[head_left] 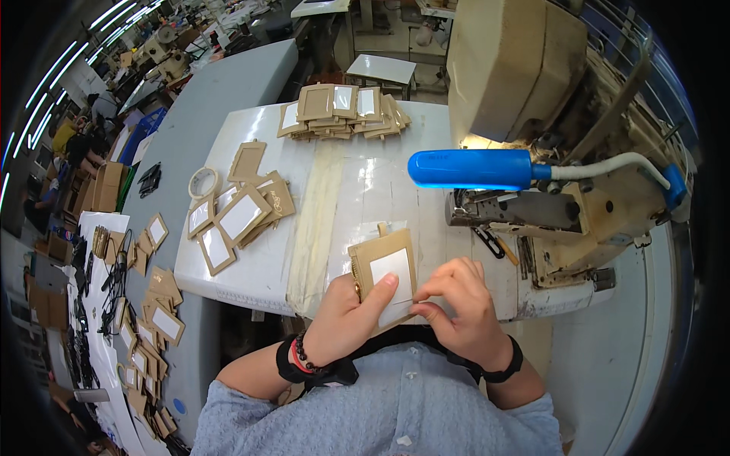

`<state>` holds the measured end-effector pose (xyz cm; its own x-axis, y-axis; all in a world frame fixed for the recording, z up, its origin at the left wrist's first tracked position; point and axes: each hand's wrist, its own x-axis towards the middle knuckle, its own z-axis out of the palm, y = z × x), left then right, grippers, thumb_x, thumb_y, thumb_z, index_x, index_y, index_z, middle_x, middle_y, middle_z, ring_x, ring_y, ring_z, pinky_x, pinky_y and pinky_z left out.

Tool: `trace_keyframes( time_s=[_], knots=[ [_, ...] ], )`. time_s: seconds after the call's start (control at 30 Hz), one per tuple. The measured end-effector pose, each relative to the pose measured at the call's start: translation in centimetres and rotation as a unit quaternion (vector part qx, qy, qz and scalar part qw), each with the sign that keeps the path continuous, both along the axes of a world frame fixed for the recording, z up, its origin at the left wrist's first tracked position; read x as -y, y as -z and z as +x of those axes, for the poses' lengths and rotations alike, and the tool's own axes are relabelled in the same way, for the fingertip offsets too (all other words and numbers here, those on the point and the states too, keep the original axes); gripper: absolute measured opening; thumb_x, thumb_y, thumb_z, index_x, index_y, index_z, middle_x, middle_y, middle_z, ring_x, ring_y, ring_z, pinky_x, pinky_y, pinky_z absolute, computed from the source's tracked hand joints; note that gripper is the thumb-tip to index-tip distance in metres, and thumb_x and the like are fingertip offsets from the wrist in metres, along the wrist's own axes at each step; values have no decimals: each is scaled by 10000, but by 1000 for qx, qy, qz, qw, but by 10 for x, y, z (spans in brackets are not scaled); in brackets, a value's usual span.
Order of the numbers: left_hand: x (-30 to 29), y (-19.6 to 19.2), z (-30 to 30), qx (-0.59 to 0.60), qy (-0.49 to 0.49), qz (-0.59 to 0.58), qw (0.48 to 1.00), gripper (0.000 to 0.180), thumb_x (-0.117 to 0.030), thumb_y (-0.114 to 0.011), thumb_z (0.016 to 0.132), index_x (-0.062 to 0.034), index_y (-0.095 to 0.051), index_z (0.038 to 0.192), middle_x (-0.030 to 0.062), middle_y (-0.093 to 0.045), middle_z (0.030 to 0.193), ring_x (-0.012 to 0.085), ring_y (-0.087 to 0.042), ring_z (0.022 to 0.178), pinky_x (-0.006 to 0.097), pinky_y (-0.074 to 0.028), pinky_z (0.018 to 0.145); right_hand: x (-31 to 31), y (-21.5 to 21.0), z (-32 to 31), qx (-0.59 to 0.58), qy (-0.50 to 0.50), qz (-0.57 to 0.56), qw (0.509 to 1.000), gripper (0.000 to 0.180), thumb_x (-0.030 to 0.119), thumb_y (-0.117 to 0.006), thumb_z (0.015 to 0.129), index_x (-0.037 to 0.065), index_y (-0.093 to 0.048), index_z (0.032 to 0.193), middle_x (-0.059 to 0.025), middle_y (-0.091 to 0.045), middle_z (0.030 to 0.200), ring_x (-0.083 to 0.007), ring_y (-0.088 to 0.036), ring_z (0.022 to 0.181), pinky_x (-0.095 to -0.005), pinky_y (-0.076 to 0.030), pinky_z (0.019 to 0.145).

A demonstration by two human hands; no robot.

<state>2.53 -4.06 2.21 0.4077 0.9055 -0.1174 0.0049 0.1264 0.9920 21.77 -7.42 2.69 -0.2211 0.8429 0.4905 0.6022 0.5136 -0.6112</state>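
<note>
A tan card holder [390, 242] with a white window and a small tab on top is held tilted in front of my body. My left hand [346, 315] grips it from the left, thumb pressed on the white window and the other fingers behind. Along its left edge runs what looks like a zip. At the holder's lower right edge, my right hand [461, 308] pinches thumb and forefinger together. Whatever sits between those fingertips is too small to make out. A thin dark line crosses the window's lower part beside them.
A sewing machine [563, 213] with a blue lamp [470, 169] stands at right, black-handled snips [487, 245] beneath it. Stacked card holders [334, 106] lie at the back, more holders [242, 215] left, beside a tape roll [204, 183]. Further holders [163, 321] cover the grey side table.
</note>
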Motion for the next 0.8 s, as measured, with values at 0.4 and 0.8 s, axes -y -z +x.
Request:
trace_keyframes(
  time_s=[0.4,0.8],
  knots=[
    [-5,9,3,-24,4,2,1000,411,-310,-479,1039,61,-641,972,74,-637,732,101,-553,673,308,-470,592,-8,14,-8,101,-16,121,987,141,97,-675,775,98,-598,893,-20,-579,882,-185,-521,795,-326,-345,705],
    [-7,7,11,-11,1,-4,1000,409,-307,-479,1038,59,-633,941,45,-607,701,101,-534,640,308,-450,564,-8,-1,2,159,-81,87,980,222,31,-609,797,69,-571,1012,-27,-589,859,-194,-523,750,-329,-347,698]
  ],
)
